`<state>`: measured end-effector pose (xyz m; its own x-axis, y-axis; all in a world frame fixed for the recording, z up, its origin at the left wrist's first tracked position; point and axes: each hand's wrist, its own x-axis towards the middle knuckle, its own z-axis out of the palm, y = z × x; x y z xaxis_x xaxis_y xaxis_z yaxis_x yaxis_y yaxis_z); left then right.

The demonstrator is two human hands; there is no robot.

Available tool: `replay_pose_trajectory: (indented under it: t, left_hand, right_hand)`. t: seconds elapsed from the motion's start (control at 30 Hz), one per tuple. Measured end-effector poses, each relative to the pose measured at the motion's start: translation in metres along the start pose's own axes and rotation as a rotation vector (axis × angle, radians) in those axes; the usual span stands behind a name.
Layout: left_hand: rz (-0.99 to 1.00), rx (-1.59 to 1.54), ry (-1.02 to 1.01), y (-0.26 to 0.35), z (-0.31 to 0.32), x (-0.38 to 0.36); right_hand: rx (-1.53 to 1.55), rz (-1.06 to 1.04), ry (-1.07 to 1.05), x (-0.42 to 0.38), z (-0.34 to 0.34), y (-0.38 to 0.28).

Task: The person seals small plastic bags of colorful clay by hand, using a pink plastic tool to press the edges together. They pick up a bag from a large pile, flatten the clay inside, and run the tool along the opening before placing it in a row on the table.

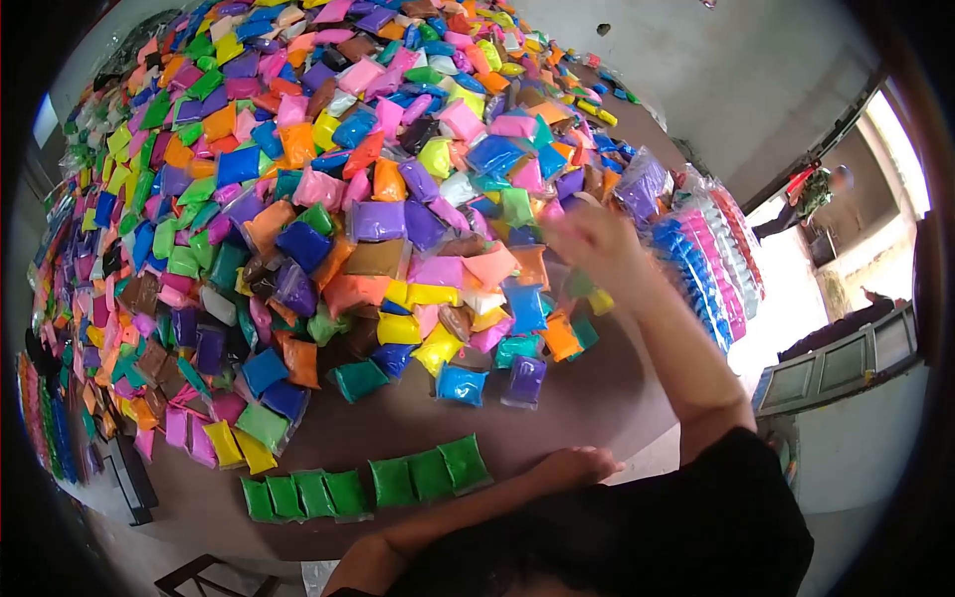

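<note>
My right hand (595, 239) reaches over the right side of a large heap of small coloured packets (378, 221). It is smeared by motion, so its fingers and anything in them cannot be made out. Green and yellow packets (600, 301) show just below that wrist. My left hand (580, 465) rests near the table's front edge with its fingers curled in, and no packet shows in it. Left of it, green packets lie in two short rows: one row (431, 472) closer to the hand, another (306, 495) farther left.
The brown table (398, 423) carries the heap. Clear bags of blue, pink and red packets (706, 259) stand at its right edge, and more strips of packets (48, 423) at the far left. A person (811, 194) is beyond the doorway. A stool (214, 575) sits at the lower left.
</note>
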<state>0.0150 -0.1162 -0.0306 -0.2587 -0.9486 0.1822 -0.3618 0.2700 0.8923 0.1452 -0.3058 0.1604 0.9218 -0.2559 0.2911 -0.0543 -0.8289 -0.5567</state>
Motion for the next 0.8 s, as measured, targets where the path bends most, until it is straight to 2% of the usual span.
replay_pose_trajectory:
  t: [0.03, 0.07, 0.1, 0.13, 0.2, 0.23, 0.3, 0.33, 0.4, 0.43, 0.5, 0.53, 0.63, 0.73, 0.8]
  left_hand:
    - [0.115, 0.053, 0.158, 0.003, 0.002, -0.004]
    - [0.229, 0.107, 0.315, 0.007, 0.001, -0.006]
    - [0.165, 0.181, 0.216, 0.011, -0.004, -0.005]
    - [0.163, 0.184, 0.222, 0.010, -0.004, -0.004]
    - [0.044, 0.126, 0.083, 0.006, -0.001, -0.001]
    - [0.040, 0.126, 0.088, 0.005, -0.001, -0.001]
    - [0.022, 0.116, 0.091, 0.003, -0.001, 0.000]
    - [0.017, 0.111, 0.091, 0.002, -0.001, 0.000]
    - [0.009, 0.087, 0.091, 0.000, -0.002, 0.000]
    - [0.002, 0.071, 0.090, -0.002, -0.002, 0.000]
    - [-0.013, 0.042, 0.083, -0.004, -0.002, 0.001]
    - [-0.019, 0.031, 0.079, -0.004, -0.002, 0.001]
    - [-0.029, 0.015, 0.059, -0.006, -0.003, 0.001]
    - [-0.031, -0.009, 0.014, -0.009, -0.005, 0.003]
    - [-0.037, -0.027, -0.017, -0.009, -0.006, 0.003]
  right_hand:
    - [-0.083, -0.093, -0.023, 0.045, 0.003, 0.010]
    - [-0.072, -0.068, 0.051, 0.079, 0.009, -0.013]
    - [-0.133, -0.248, 0.104, 0.122, 0.014, -0.008]
    - [-0.286, -0.333, 0.197, 0.166, 0.023, -0.001]
    - [-0.327, -0.256, 0.279, 0.230, 0.040, -0.009]
    - [-0.323, -0.260, 0.276, 0.249, 0.055, -0.006]
    - [0.035, -0.066, 0.133, 0.274, 0.090, 0.008]
    - [0.030, -0.068, 0.134, 0.275, 0.105, 0.006]
    - [-0.053, -0.054, 0.334, 0.256, 0.130, 0.004]
    - [-0.058, -0.048, 0.327, 0.252, 0.131, 0.006]
    - [-0.013, -0.133, 0.219, 0.244, 0.126, 0.006]
    - [-0.018, -0.128, 0.218, 0.238, 0.122, 0.004]
    - [-0.028, -0.145, 0.036, 0.217, 0.114, -0.007]
    - [0.043, -0.265, 0.131, 0.167, 0.095, -0.033]
    - [0.089, -0.406, 0.267, 0.123, 0.083, -0.044]
